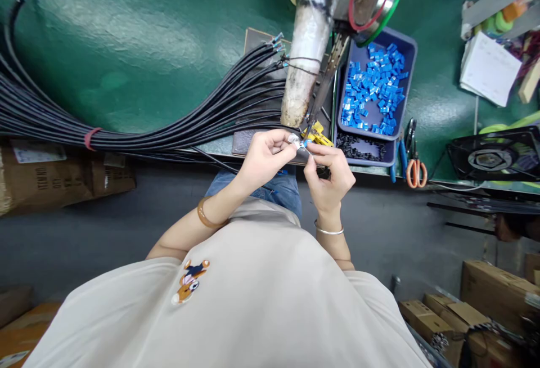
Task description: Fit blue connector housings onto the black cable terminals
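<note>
My left hand [264, 157] is closed in a pinch on a small whitish piece [294, 139] at the bench edge. Against it sits a small blue connector [305, 143], held at the fingertips of my right hand [331, 172], whose thumb and forefinger are also closed. A thin pale strand shows near the right thumb; its kind is too small to tell. Just behind the fingers is a yellow clamp-like fixture [318, 133]. A bundle of black cables [169, 136] runs in from the left, some ends lying on a dark board [257, 39].
A white nozzle [301, 70] hangs close above the hands, beside a spool [375, 2] with red and green rims. To the right are a bin [411, 70] of blue connectors, a lower bin [365, 161] of black pieces, pliers [401, 157], orange-handled scissors [416, 172] and a fan [493, 157].
</note>
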The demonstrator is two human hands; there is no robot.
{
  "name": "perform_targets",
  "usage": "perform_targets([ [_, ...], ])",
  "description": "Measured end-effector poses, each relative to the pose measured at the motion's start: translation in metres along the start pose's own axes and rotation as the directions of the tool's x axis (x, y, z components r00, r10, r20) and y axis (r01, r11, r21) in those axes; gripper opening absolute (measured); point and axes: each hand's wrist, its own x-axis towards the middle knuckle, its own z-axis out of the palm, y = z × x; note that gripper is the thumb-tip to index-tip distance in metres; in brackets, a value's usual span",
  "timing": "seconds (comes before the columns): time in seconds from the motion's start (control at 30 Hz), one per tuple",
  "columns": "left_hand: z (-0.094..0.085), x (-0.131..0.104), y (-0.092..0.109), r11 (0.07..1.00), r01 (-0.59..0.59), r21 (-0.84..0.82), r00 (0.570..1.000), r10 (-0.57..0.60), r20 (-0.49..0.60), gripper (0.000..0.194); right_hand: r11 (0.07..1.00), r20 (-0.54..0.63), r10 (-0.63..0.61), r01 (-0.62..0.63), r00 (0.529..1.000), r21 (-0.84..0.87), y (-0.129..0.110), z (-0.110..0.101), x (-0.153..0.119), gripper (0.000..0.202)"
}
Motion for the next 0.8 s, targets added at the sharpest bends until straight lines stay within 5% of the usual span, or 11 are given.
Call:
perform_targets([
  [0.8, 0.0007, 0.0032, 0.0, 0.998, -0.041, 0.045, 0.999, 0.041, -0.006, 0.004, 0.998, -0.007, -0.065, 0.065, 0.998, 0.008, 0.0053, 0.001, 0.0086, 0.017],
])
